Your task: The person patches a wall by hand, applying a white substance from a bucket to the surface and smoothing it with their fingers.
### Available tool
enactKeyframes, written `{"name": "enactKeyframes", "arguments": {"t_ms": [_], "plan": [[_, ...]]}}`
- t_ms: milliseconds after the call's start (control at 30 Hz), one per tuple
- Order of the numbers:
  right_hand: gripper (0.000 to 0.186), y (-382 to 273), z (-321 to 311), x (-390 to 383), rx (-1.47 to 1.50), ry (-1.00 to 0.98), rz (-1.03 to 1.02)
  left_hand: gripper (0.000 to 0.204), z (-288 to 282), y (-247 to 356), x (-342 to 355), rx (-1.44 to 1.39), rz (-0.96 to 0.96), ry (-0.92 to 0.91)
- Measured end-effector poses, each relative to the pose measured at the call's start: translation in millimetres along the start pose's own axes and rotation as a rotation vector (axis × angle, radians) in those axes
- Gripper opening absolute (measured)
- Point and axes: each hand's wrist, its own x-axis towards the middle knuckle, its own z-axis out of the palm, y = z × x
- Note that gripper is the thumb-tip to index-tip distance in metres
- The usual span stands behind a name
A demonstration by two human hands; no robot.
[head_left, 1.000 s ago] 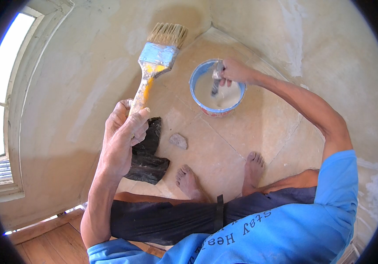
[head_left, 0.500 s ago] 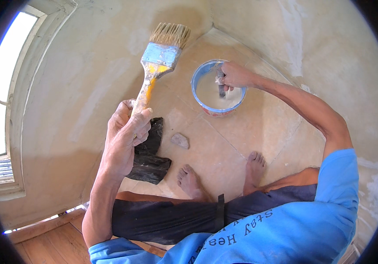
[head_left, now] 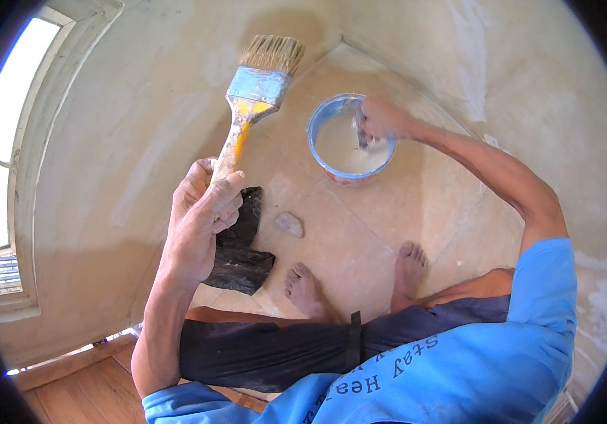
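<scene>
My left hand (head_left: 208,200) is wrapped round the handle of a wide paintbrush (head_left: 254,88), held up with its bristles pointing away from me. The yellow-and-white handle is smeared, and the ferrule is pale blue. Over a blue-rimmed bucket (head_left: 312,143) on the floor, my right hand (head_left: 382,119) is closed on a dark, narrow tool (head_left: 361,131) whose lower end dips toward the cream-coloured liquid (head_left: 338,145). The hand is blurred by motion and covers most of the tool, so its exact kind does not show.
A crumpled black plastic bag (head_left: 243,265) and a grey stone-like lump (head_left: 289,225) lie on the tiled floor near my bare feet (head_left: 307,288). Patched walls (head_left: 141,127) meet in a corner beyond the bucket. An open window (head_left: 7,134) is at the left.
My right hand has shifted slightly right inside the bucket's rim, carrying the dark tool with it. The left hand and paintbrush stay nearly in place.
</scene>
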Motion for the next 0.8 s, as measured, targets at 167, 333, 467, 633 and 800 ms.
{"name": "enactKeyframes", "arguments": {"t_ms": [167,333,467,633,800], "plan": [[0.017,23,1,16,0.082,0.167,-0.011,0.016,-2,-1,2,-0.009,0.000,-0.020],[0.015,3,6,0,0.144,-0.008,0.011,0.014,0,0,1,-0.031,-0.005,-0.018],[0.013,33,2,20,0.060,0.184,-0.031,0.014,1,-2,4,-0.014,-0.006,-0.021],[0.016,14,10,-7,0.063,0.040,-0.027,0.015,0,-2,5,-0.031,-0.019,-0.032],[0.019,18,4,0,-0.140,0.068,-0.061,0.016,1,-1,5,-0.019,-0.015,-0.030]]}}
